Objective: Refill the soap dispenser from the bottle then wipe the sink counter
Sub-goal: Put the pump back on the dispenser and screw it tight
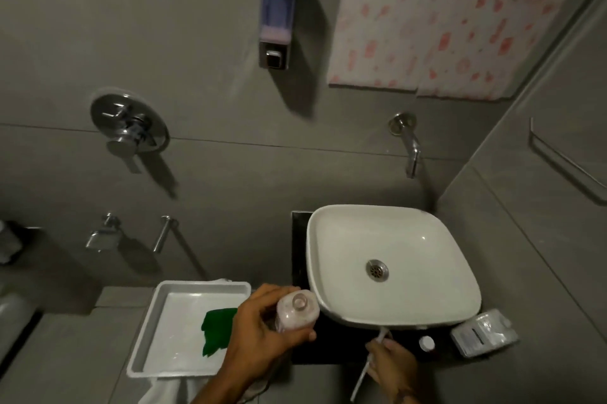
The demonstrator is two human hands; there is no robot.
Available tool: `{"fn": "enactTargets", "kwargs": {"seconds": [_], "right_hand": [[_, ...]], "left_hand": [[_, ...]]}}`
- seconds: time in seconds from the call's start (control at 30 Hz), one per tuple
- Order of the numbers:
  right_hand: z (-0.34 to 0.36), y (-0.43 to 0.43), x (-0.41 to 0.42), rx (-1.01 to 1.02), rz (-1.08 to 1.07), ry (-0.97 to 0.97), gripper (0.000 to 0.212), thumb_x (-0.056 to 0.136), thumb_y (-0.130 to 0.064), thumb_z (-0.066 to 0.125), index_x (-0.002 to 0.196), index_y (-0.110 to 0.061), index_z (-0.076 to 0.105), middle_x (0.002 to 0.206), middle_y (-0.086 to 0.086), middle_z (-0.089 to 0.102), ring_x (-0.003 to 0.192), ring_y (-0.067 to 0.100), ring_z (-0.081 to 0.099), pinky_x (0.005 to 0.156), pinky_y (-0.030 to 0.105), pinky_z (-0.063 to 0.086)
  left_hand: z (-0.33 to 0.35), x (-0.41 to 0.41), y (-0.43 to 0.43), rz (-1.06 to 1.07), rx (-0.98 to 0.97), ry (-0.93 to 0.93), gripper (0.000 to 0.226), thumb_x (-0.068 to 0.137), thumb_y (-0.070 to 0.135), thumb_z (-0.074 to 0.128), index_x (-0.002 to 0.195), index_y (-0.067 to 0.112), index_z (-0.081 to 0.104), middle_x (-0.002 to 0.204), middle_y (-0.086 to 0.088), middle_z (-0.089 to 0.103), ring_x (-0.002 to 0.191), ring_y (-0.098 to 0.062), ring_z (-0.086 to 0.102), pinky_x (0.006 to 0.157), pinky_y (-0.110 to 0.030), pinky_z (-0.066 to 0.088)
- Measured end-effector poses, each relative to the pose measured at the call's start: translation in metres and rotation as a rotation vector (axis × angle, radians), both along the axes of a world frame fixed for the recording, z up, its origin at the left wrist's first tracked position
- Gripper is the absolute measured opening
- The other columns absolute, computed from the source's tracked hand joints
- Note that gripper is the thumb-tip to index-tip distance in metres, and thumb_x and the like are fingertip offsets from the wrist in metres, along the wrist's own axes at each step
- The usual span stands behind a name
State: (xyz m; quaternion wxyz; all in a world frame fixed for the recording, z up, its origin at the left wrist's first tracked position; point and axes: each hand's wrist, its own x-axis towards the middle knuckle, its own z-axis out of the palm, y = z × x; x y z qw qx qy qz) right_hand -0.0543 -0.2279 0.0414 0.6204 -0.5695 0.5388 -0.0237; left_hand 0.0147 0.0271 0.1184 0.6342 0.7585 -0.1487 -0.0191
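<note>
Beside the white sink [391, 269], at its near left corner: left hand [259, 334] wrapped around a clear soap bottle [297, 310], fingers closed on its body, cap off and open neck facing up. Just right of it, over the black counter [315, 352]: right hand [392, 364] with fingers pinched on a white pump tube [361, 377], the tube slanting down past the counter's near edge. Left of the bottle, resting on a white cloth: white tray [157, 338] holding a green cloth [216, 331]. High on the grey wall, well apart from both hands: soap dispenser [277, 7], pale liquid low in its clear tank. Near the sink's right front corner: small white-capped vial [427, 343] and a plastic-wrapped packet [483, 334]. Above the basin: wall spout [409, 147].
</note>
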Motion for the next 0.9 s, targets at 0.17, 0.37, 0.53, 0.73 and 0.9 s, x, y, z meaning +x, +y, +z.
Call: {"fn": "enactTargets", "kwargs": {"seconds": [0.17,0.37,0.53,0.73,0.9], "right_hand": [[0.145,0.02,0.022,-0.148,0.17,-0.622,0.023,0.086,-0.009,0.08,0.105,-0.021,0.079,0.105,0.004,0.08,0.099,0.02,0.077,0.077,0.029,0.063],[0.252,0.067,0.063,-0.329,0.433,-0.94,0.035,0.085,-0.006,0.081,0.115,-0.023,0.074,0.115,-0.001,0.079,0.107,0.017,0.076,0.088,0.029,0.062],[0.258,0.085,0.078,-0.385,0.563,-0.909,0.037,0.086,0.0,0.079,0.111,-0.026,0.073,0.112,-0.01,0.079,0.104,0.007,0.075,0.082,0.015,0.057],[0.244,0.103,0.091,-0.427,0.681,-0.847,0.039,0.085,0.004,0.077,0.112,-0.024,0.072,0.11,-0.007,0.079,0.102,0.005,0.075,0.081,0.014,0.057],[0.215,0.119,0.098,-0.643,0.854,-0.686,0.038,0.077,-0.014,0.087,0.091,-0.045,0.072,0.093,-0.028,0.076,0.097,-0.005,0.071,0.08,0.009,0.054]], "left_hand": [[0.011,0.026,-0.003,0.024,-0.015,0.023,0.063,0.055,0.046,0.105,0.112,0.039,0.08,0.112,0.014,0.076,0.109,-0.011,0.074,0.086,-0.027,0.063],[0.016,0.053,-0.004,0.035,-0.001,-0.038,0.065,0.054,0.05,0.105,0.114,0.043,0.079,0.112,0.014,0.075,0.105,-0.013,0.075,0.085,-0.031,0.065],[0.021,0.062,0.0,0.057,0.017,-0.064,0.067,0.054,0.055,0.103,0.115,0.043,0.077,0.111,0.017,0.074,0.104,-0.009,0.074,0.084,-0.03,0.065],[0.027,0.063,0.008,0.074,0.012,-0.076,0.067,0.053,0.053,0.103,0.114,0.041,0.079,0.108,0.019,0.074,0.101,-0.006,0.074,0.082,-0.023,0.063],[0.038,0.069,0.013,0.1,0.001,-0.107,0.059,0.057,0.051,0.099,0.112,0.043,0.079,0.103,0.016,0.075,0.095,-0.009,0.075,0.074,-0.025,0.063]]}}
